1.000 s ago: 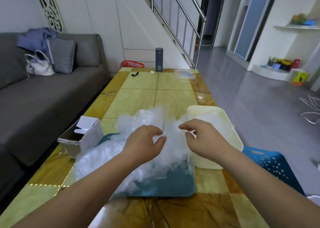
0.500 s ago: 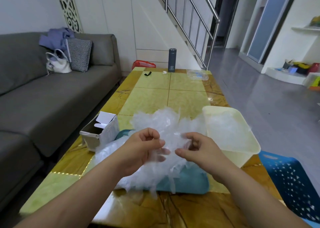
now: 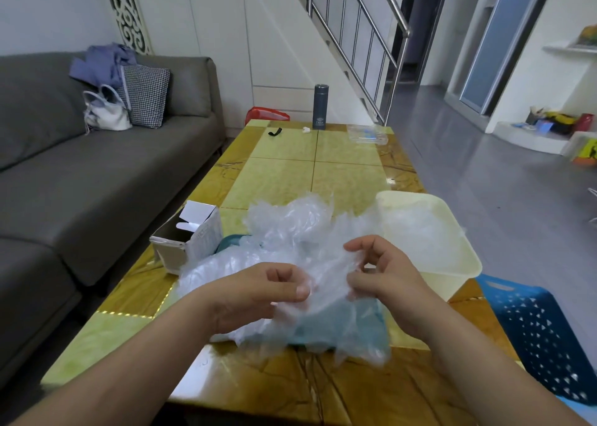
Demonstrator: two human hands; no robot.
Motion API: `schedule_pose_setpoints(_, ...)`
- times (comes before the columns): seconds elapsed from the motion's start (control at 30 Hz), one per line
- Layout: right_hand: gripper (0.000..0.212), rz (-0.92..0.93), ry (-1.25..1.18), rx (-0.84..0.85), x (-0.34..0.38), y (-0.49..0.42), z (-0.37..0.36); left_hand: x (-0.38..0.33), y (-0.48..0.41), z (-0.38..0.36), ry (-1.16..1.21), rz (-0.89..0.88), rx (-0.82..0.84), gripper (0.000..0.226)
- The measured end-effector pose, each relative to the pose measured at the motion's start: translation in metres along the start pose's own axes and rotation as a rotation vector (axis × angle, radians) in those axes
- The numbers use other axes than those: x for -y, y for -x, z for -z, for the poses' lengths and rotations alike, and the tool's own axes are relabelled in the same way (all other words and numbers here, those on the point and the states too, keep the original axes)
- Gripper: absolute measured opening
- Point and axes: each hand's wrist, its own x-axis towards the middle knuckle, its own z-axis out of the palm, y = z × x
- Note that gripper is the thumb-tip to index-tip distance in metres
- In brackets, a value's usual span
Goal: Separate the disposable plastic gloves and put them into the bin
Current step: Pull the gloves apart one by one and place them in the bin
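Note:
A crumpled heap of clear disposable plastic gloves (image 3: pixel 284 228) lies on a teal tray (image 3: pixel 339 332) at the near end of the table. My left hand (image 3: pixel 258 293) pinches a thin glove (image 3: pixel 326 280) between thumb and fingers. My right hand (image 3: pixel 384 273) pinches the same film from the right, just above the tray. The cream plastic bin (image 3: pixel 465 264) stands to the right of the heap, with several clear gloves lying inside it.
An open white carton (image 3: pixel 187 235) sits left of the heap. A dark flask (image 3: pixel 320 107), a clear lidded box (image 3: pixel 366 134) and a black clip (image 3: pixel 275 131) are at the table's far end. A blue perforated basket (image 3: pixel 542 338) stands at the right, a grey sofa (image 3: pixel 80 180) on the left.
Both hands have lifted a glove off the heap towards me and drawn slightly apart, stretching the film between them. The camera has tilted and moved closer.

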Motion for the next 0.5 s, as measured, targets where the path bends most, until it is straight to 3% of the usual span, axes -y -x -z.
schedule_pose_setpoints(0.1, 0.048, 0.021, 0.055, 0.099, 0.003, 0.006, -0.003, 0.004, -0.005, -0.014, 0.037, -0.031, -0.078, 0.062)
schedule_pose_setpoints(0.13, 0.050, 0.022, 0.071, 0.108, 0.003, 0.008, -0.004, 0.005, -0.007, -0.020, 0.040, -0.045, -0.118, 0.061)
schedule_pose_setpoints(0.23, 0.055, -0.029, 0.140, 0.066, -0.004, 0.011, 0.002, 0.006, -0.007, -0.028, 0.064, -0.056, -0.156, 0.029)
schedule_pose_setpoints(0.4, 0.044, -0.154, 0.302, -0.152, -0.021, 0.010, 0.021, 0.008, 0.006, -0.012, 0.040, -0.014, -0.128, 0.019)
schedule_pose_setpoints(0.5, 0.054, -0.213, 0.149, 0.029, -0.012, 0.014, 0.016, 0.007, 0.006, -0.015, 0.028, 0.013, -0.108, 0.016)
